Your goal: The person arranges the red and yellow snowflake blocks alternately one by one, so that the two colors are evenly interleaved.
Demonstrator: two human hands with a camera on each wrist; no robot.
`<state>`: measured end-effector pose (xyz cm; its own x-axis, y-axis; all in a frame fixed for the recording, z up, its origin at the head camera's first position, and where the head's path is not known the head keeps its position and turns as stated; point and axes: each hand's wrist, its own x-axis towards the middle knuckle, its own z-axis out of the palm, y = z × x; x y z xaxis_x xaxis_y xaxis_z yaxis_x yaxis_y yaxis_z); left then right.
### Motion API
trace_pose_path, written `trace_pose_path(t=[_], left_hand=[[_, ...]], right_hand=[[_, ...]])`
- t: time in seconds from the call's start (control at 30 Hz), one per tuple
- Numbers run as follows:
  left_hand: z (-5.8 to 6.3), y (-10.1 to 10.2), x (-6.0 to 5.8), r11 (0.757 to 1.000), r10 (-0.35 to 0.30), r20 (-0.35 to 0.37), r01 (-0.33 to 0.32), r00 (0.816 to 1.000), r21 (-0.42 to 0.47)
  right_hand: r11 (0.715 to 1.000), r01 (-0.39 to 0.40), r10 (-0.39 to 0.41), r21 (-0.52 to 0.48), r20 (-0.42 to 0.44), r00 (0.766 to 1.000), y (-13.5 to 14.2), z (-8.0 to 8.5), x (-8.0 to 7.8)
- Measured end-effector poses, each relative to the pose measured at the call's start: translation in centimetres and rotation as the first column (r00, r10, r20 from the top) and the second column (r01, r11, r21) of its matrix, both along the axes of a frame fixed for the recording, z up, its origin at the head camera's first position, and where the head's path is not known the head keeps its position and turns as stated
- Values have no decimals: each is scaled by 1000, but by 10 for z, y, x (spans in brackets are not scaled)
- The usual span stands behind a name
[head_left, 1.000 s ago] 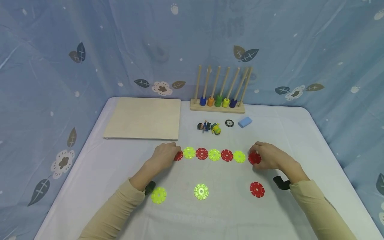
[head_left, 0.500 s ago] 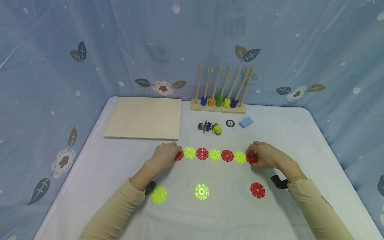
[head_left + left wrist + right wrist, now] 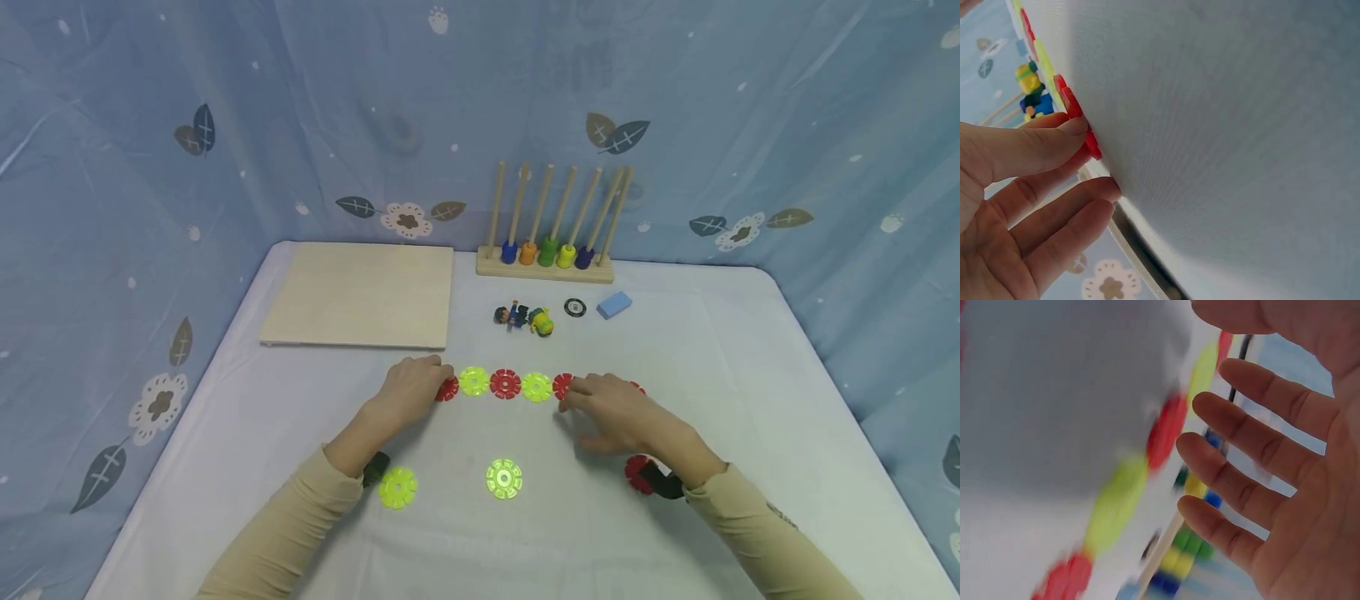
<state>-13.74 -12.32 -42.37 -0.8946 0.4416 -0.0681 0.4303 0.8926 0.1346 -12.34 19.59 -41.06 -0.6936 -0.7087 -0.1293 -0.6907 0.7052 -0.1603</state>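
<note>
Head view: where's the row, and which way does it point?

— Row of red and yellow-green flower-shaped plastic discs, flat on the white cloth-covered table. Long axis left-right, right end slightly nearer the person. Each disc is round, no long axis of its own.

— Hands? Risks?

— Left hand at the left end. Right hand reaches across the right part, hiding some; a low finger could knock discs askew. Black wrist strap overlaps the loose red disc; if touching, could drag it.

— Left wrist view?

— Left thumb and finger pinch the red end disc. A tug might kink the row. Can't tell whether discs interlock.

— Right wrist view?

— Right fingers straight, spread, nothing held. Discs blurred; contact unclear. Row runs diagonally there.
</note>
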Motion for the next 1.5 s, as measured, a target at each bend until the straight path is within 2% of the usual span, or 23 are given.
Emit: trace_pose_path(t=[0.17, 0.37, 0.5, 0.6, 0.8, 0.97, 1.17, 1.37, 1.5], left_hand=[[1, 0, 0, 1000, 1, 4, -1, 1000, -1], [0, 0, 1, 1000, 7, -12, -7, 1000, -3], [2, 0, 2, 1000, 8, -2, -8, 1000, 0], [3, 1, 2, 1000, 6, 8, -6, 1000, -6], [3, 1, 2, 1000, -2, 1, 2, 1000, -19], [2, 1, 1, 999, 4, 4, -4, 1000, -32], [-1, 2, 1, 1000, 0, 3, 0, 1000, -20], [0, 1, 1, 1000, -7, -2, 7, 1000, 5], [0, -1, 0, 1000, -5, -1, 5, 1000, 14]], right_hand=[[987, -160, 160, 4, 37, 986, -36, -3, 16], [941, -336, 334, 34, 55, 941, -74, -5, 28], [911, -406, 404, 66, 51, 913, -87, -9, 32], [900, -427, 425, 87, 40, 904, -92, -11, 34], [906, -392, 386, 162, 66, 920, -96, -8, 38], [919, -340, 315, 201, 143, 938, -96, -6, 37], [959, -225, 183, 175, 228, 956, -82, -6, 35], [984, -124, 97, 127, 202, 975, -56, -1, 34], [991, -75, 52, 107, 203, 978, -46, 1, 33]])
